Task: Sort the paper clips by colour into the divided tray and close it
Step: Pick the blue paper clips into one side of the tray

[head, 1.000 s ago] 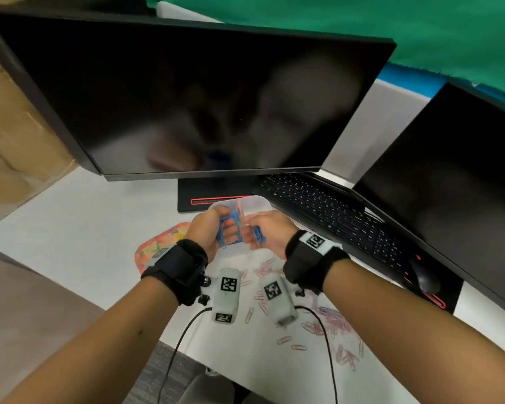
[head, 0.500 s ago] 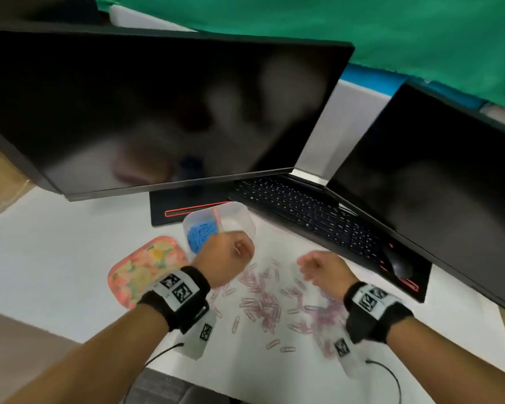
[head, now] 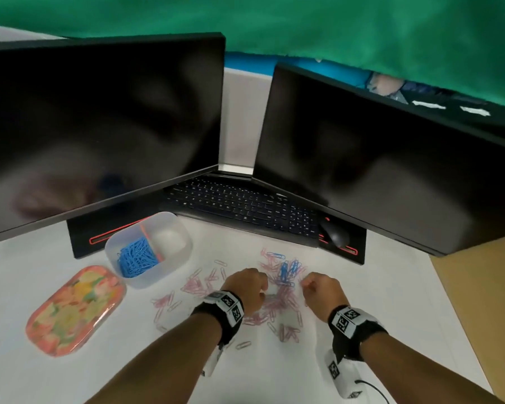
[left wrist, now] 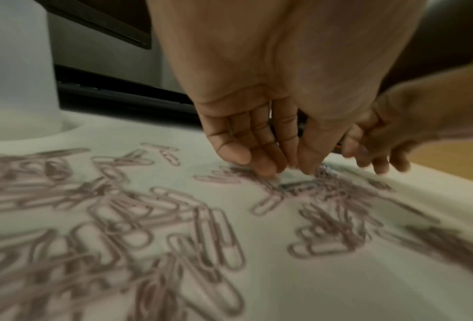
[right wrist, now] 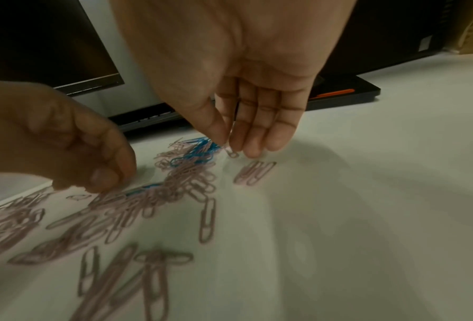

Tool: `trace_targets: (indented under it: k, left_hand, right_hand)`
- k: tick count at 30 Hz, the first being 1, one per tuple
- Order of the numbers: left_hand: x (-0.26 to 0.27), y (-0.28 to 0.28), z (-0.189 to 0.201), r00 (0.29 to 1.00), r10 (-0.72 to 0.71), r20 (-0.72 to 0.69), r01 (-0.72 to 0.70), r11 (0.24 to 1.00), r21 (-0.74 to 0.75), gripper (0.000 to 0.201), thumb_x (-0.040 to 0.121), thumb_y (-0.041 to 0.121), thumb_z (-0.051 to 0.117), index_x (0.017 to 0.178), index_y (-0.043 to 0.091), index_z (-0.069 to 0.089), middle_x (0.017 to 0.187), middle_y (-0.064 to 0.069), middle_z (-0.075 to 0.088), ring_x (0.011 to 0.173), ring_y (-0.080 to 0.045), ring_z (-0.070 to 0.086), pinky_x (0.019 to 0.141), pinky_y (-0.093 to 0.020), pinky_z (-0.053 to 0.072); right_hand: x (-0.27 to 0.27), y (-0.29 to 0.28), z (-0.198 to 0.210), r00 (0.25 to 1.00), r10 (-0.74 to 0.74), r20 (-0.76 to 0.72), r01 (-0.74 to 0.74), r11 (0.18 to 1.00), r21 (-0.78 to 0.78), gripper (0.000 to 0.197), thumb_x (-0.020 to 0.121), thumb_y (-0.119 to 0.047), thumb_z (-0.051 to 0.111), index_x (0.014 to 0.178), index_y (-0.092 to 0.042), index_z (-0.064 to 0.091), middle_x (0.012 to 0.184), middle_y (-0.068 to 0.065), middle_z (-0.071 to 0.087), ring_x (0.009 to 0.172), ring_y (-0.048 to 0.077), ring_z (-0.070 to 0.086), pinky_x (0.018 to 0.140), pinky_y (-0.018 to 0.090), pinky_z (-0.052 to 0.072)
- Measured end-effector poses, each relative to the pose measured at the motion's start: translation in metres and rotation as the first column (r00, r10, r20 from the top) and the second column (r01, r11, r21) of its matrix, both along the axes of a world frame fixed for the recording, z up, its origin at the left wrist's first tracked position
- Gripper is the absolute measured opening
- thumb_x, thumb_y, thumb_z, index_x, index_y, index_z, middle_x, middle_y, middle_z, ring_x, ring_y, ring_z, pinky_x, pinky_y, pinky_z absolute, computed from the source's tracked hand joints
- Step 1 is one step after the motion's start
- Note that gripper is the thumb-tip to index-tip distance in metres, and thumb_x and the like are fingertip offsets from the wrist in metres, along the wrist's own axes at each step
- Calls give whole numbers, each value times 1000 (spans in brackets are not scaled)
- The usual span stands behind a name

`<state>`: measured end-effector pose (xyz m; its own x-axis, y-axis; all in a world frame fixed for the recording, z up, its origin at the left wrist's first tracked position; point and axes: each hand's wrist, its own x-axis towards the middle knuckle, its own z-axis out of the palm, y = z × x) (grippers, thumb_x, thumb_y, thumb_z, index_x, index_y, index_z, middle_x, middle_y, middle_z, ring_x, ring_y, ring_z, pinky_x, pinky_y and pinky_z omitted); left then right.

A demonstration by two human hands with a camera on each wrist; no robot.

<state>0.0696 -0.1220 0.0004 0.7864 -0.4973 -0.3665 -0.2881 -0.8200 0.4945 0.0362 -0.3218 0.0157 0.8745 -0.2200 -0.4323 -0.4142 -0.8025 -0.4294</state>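
A clear divided tray [head: 184, 252] stands at the back left. Its left compartment holds blue paper clips [head: 136, 256], and the right one is bare. Pink paper clips [head: 277, 304] lie strewn over the white table, with a few blue clips [head: 287, 269] [right wrist: 199, 152] among them. My left hand [head: 250, 287] [left wrist: 285, 169] has its fingertips and thumb down together on the pile, and I cannot see whether a clip is between them. My right hand [head: 318, 287] [right wrist: 230, 143] pinches a pink clip [right wrist: 232, 153] between thumb and forefinger, just right of the blue cluster.
The tray's floral lid [head: 76, 309] lies flat at the left. Two dark monitors [head: 99, 126] overhang the back of the table. Beneath them are a black keyboard [head: 239, 208] and a mouse [head: 334, 233]. A brown surface [head: 478, 301] borders the table on the right.
Both hands have left the tray, where they held blue clips, and come down to the loose pile. The blue clips now lie in the tray's left compartment.
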Motion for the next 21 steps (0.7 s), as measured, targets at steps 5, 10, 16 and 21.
trace_targets:
  k: [5, 10, 16, 21]
  left_hand:
    - [-6, -15, -6, 997, -41, 64, 32, 991, 127, 19, 91, 15, 50, 104, 13, 63, 109, -6, 60, 97, -27, 61, 85, -40, 53]
    - [-6, -17, -4, 999, 18, 30, -22, 988, 152, 21, 90, 14, 52, 109, 10, 61, 112, -8, 57, 100, -28, 60, 88, -40, 53]
    - [-7, -15, -2, 995, 93, -45, -88, 991, 100, 21, 90, 14, 49, 106, 9, 61, 108, -9, 63, 99, -27, 61, 87, -39, 53]
    - [0, -16, 3, 950, 275, -150, -292, 950, -110, 25, 84, 6, 46, 98, 18, 63, 97, -2, 68, 87, -20, 64, 76, -28, 56]
  right_hand:
    - [23, -3, 3, 998, 41, 46, -39, 998, -47, 22, 87, -13, 45, 87, -17, 66, 87, 4, 68, 76, 20, 63, 64, 25, 50]
    - [46, 0, -6, 996, -66, 58, 67, 998, -14, 15, 84, -17, 57, 86, -9, 68, 89, 7, 68, 83, 25, 63, 72, 29, 53]
    - [61, 9, -17, 992, -100, 74, 99, 995, 23, 13, 80, -13, 65, 90, -5, 65, 97, 13, 68, 90, 30, 64, 77, 34, 56]
    - [61, 4, -19, 993, -112, 33, 108, 990, 94, 23, 79, 2, 55, 97, -8, 65, 105, 10, 65, 98, 28, 61, 80, 34, 55]
